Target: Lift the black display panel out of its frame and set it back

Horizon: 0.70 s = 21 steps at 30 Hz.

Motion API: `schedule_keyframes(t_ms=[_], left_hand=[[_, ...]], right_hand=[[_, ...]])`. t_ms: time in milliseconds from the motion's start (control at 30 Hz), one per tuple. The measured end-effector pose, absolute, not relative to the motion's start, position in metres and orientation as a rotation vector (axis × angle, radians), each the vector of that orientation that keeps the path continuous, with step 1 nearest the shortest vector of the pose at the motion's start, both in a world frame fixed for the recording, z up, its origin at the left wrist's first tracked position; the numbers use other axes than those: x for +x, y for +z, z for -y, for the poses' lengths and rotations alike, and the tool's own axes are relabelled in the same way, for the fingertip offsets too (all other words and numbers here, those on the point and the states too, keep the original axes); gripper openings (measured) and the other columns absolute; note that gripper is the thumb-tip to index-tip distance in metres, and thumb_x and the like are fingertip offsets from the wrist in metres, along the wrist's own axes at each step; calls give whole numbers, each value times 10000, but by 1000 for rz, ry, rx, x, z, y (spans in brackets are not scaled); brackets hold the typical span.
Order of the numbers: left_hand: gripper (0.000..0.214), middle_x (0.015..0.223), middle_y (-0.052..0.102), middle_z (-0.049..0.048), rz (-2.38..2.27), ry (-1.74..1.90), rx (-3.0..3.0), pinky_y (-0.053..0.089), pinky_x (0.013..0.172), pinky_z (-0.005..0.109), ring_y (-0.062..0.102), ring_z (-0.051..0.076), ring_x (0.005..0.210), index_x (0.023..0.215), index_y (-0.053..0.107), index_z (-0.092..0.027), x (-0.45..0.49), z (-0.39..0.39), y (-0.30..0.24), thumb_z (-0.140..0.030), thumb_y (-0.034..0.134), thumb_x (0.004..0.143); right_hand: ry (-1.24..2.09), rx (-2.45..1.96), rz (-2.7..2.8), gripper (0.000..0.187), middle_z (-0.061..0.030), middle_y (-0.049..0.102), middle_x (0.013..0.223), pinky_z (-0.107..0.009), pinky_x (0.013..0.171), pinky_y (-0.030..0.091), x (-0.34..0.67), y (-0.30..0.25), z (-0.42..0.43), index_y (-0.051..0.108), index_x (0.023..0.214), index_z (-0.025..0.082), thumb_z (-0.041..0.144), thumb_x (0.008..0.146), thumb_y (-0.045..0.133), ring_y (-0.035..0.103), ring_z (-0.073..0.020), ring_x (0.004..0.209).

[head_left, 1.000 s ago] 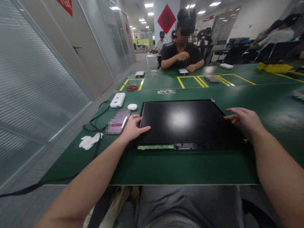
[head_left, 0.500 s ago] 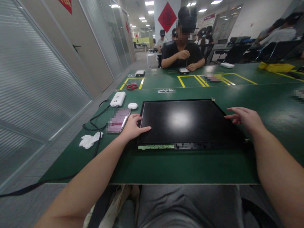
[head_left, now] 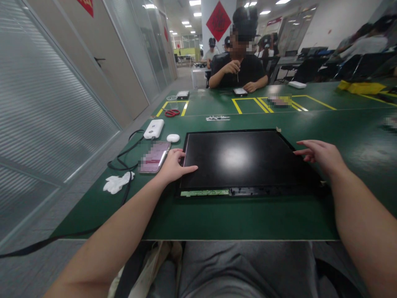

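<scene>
A black display panel [head_left: 245, 159] lies flat on the green table, a strip of green circuit board [head_left: 204, 193] along its near edge. At its left edge is my left hand [head_left: 176, 166], thumb over the screen's surface and fingers bent against the side. My right hand [head_left: 321, 154] rests by the right edge; its index finger is stretched out, the others are slightly bent, and the fingertips touch or nearly touch the frame. Small pale tabs [head_left: 278, 130] stick out at the panel's right corners.
Left of the panel are a phone [head_left: 155, 156], a white earbud case [head_left: 173, 138], a white power bank [head_left: 154, 129] with a black cable, and a crumpled tissue [head_left: 118, 183]. Beyond lie red-handled scissors [head_left: 172, 113] and small white strips [head_left: 218, 118]. A person [head_left: 238, 66] sits opposite, handling a hard drive [head_left: 240, 92].
Both my hands and the panel stay practically where they were. Across the table, the person's raised hand has shifted slightly left and up, with a thin tool in it.
</scene>
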<state>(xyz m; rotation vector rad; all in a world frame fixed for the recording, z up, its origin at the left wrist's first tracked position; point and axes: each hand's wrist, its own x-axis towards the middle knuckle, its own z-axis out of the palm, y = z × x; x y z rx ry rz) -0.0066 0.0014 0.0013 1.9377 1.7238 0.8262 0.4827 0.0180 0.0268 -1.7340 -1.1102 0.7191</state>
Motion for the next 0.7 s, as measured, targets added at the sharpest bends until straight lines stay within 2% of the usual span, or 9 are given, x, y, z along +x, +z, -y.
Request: schedule_keyframes(t_ms=[200,533,700], left_hand=[[598,1346,462,130,-1719,798,1960,500,1049,473,497,327,1290,999,621,-196,-7,0,3,-585,837,599],[645,1375,438,170,-1726,744,1987,478,1072,491,471,356,1320,1040,606,-159,-6,0,4,-570,844,604],[631,1362,450,150,-1721,759,1998,488,1057,513,480,363,1306,1026,598,-184,-6,1,4,-590,830,603]], right_hand=[[696,-1757,1158,288,-77,737,736,-184,439,384,488,22,-20,734,993,167,381,820,652,513,-82,486],[697,-1767,1132,262,-77,732,721,-183,442,383,484,25,-19,726,969,160,360,818,647,502,-77,474],[696,-1757,1131,255,-76,733,719,-187,440,382,484,26,-19,730,960,159,353,815,651,506,-80,471]])
